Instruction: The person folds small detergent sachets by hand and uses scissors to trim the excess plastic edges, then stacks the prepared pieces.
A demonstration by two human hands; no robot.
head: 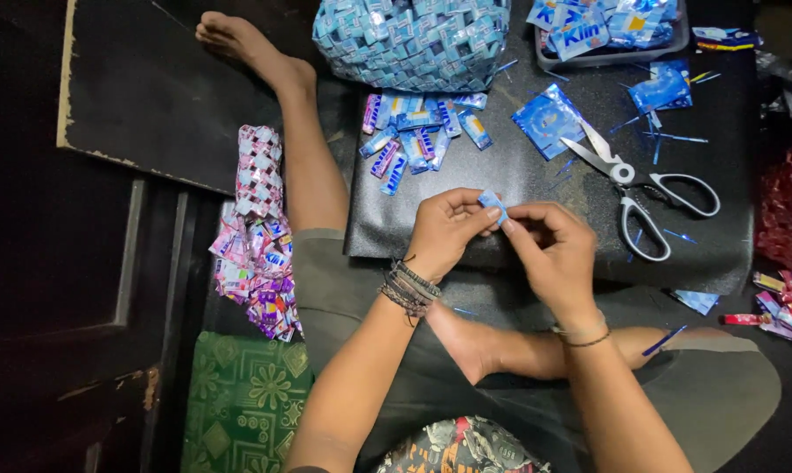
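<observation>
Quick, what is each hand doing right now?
Left hand: closed, pinching the small blue folded strip.
Right hand: closed, pinching the same strip from the other side.

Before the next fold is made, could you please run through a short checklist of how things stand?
1. Blue wrapper strip pinched between both hands: ok.
2. Left hand and right hand meet at the strip over the black board: ok.
3. Scissors lie apart from the hands, blades closed: ok.
4. Folded pieces lie loose on the board beyond the hands: ok.
5. Fold crease straight: cannot tell, the fingers hide it.
</observation>
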